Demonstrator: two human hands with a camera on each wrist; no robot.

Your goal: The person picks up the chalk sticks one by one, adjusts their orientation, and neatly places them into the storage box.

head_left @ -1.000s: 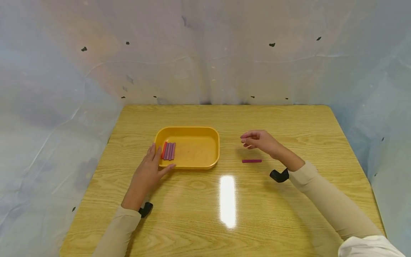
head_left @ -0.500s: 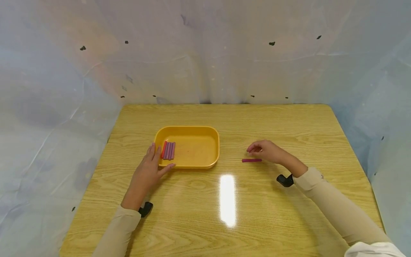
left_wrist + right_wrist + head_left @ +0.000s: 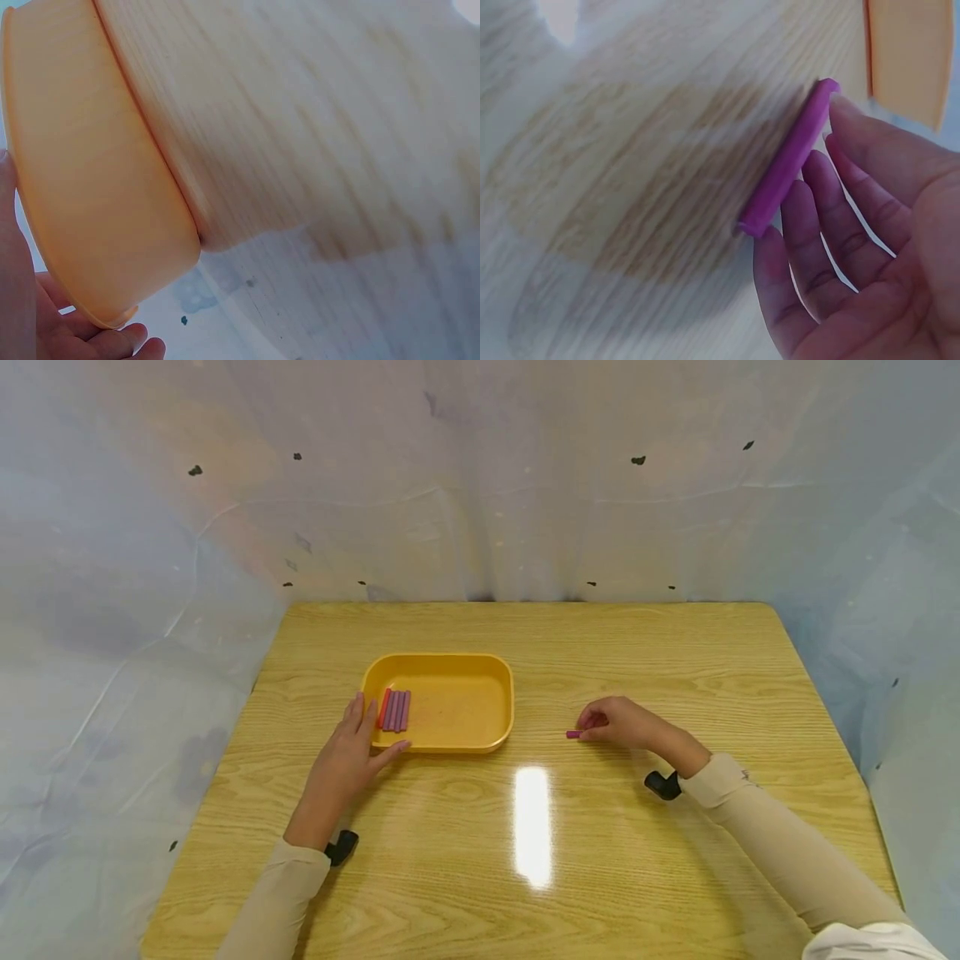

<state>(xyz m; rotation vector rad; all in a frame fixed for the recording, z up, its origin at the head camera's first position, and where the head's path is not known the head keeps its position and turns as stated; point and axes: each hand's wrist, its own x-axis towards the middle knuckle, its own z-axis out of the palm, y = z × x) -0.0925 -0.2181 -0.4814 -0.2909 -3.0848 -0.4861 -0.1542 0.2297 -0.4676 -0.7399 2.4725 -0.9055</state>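
A shallow yellow tray [image 3: 465, 746] stands on the table, left of centre. My left hand [image 3: 347, 758] holds its near left corner, with the thumb along the front rim and the fingers round the left end; in the left wrist view the fingertips [image 3: 124, 339] show beyond the rim. Inside, at the left end, lie a red stick [image 3: 385, 708] and several purple sticks [image 3: 397, 711] side by side. To the right of the tray my right hand [image 3: 618, 723] holds a magenta stick [image 3: 791, 157] lying on the table, thumb at one end and fingers along its side.
The wood-grain table [image 3: 450, 877] has a bright light reflection [image 3: 532, 827] in front of the tray. Grey plastic sheeting [image 3: 480, 485] hangs behind and at both sides. Black wrist mounts sit at the left [image 3: 342, 848] and right [image 3: 663, 785] cuffs.
My right hand has come down and towards me onto the magenta stick, and its fingers now cover most of it. The left hand and the tray have stayed in place.
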